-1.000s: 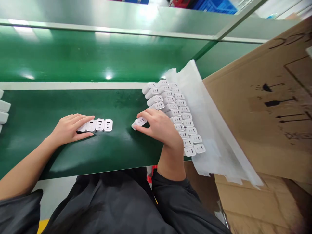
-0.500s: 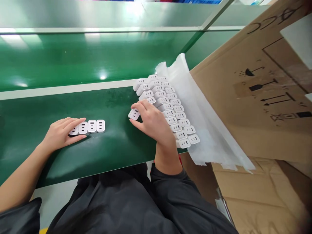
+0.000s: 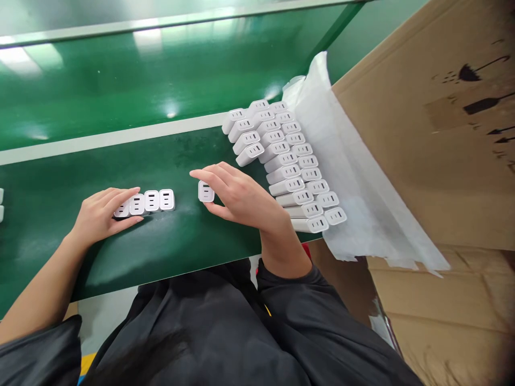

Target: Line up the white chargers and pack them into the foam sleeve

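Note:
My left hand [image 3: 98, 216] is closed round the left end of a short row of white charger blocks [image 3: 152, 200], thumb on the near side and fingers on the far side. The leftmost charger is partly hidden by the fingers. To the right of this row, my right hand [image 3: 239, 195] grips a single white charger [image 3: 206, 191] between thumb and fingers, its port face upward. Beyond the right hand, several rows of like chargers [image 3: 285, 172] stand packed together, ports facing up.
A white foam sheet [image 3: 336, 139] lies along the right side of the packed chargers. Next to it stands a large cardboard box [image 3: 386, 123]. The green tabletop [image 3: 132, 279] ends at my body, and a pale strip [image 3: 161, 127] runs along its back. More white pieces [image 3: 1, 205] show at the left edge.
My right hand has moved left with its charger, away from the packed rows and closer to the short row. The left hand stays on that row. The camera view has shifted slightly.

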The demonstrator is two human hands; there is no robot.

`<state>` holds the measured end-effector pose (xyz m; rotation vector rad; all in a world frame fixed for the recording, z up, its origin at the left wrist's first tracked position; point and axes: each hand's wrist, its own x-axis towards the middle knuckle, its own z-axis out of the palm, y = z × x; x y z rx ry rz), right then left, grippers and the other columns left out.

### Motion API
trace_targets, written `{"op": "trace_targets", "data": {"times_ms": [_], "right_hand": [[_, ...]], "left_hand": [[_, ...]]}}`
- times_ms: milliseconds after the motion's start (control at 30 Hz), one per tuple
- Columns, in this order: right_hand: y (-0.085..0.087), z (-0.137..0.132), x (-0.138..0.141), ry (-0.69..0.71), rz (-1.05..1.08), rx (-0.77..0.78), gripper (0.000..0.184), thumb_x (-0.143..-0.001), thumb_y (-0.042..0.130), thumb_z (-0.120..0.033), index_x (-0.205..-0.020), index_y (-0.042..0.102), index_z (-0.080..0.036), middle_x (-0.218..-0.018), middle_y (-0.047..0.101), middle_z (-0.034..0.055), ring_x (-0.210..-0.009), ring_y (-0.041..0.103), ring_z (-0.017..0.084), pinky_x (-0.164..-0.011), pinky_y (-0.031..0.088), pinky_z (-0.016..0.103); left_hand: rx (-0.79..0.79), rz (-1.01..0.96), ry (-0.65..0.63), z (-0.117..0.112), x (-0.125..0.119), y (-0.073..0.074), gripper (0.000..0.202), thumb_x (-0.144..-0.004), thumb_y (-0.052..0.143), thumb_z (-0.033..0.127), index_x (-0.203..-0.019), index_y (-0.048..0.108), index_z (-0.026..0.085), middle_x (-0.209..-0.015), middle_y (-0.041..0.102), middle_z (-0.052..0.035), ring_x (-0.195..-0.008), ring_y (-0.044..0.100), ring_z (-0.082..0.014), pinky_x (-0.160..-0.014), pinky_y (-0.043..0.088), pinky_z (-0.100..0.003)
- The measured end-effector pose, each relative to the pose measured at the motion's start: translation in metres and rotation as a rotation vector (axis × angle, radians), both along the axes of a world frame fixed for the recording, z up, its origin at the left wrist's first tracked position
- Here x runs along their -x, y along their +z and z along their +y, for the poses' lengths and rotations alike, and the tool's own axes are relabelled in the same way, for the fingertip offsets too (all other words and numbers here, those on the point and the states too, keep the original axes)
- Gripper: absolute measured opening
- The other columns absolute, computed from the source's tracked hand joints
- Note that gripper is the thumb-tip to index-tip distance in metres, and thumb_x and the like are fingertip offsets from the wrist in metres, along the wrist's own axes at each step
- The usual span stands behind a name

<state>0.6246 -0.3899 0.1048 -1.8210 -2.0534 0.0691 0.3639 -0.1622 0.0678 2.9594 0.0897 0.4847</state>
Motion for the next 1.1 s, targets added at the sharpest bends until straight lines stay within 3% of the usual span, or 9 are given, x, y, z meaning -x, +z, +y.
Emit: {"op": "trace_targets", "data": {"times_ms": [433,767,1100], "right_hand": [[-0.0039,-0.0014,-0.0023,-0.013,0.034,0.006,0.050,-0.094,0.049,-0.019,-0.141,0.033,-0.019,-0.110,0.059,0.0106,-0.094,0.060,0.025,-0.083,0.054,0.041],[-0.0035,-0.0031,-0.0026,-0.026,0.065,0.018,0.049,-0.095,0.049,-0.025,-0.141,0.034,-0.019,-0.102,0.060,0.0077,-0.081,0.060,0.021,-0.073,0.052,0.035],[-0.0038,-0.0039,-0.0029,-0.026,0.077,0.026,0.049,-0.095,0.049,-0.025,-0.142,0.035,-0.018,-0.100,0.060,0.0066,-0.077,0.059,0.020,-0.070,0.052,0.033]], "left_hand": [[-0.007,-0.004,-0.012,0.0005,-0.0004,-0.0001,0.063,-0.089,0.069,0.043,-0.145,0.043,0.030,-0.112,0.074,-0.0072,-0.092,0.073,-0.0273,-0.077,0.058,-0.039],[-0.065,-0.047,-0.046,-0.0001,-0.0024,0.0012,0.063,-0.087,0.072,0.042,-0.141,0.047,0.022,-0.107,0.075,-0.0095,-0.087,0.073,-0.0252,-0.074,0.055,-0.034],[-0.027,-0.021,-0.017,0.0019,0.0002,-0.0010,0.058,-0.088,0.070,0.044,-0.139,0.049,0.026,-0.109,0.075,-0.0077,-0.089,0.073,-0.0245,-0.075,0.057,-0.035]]}}
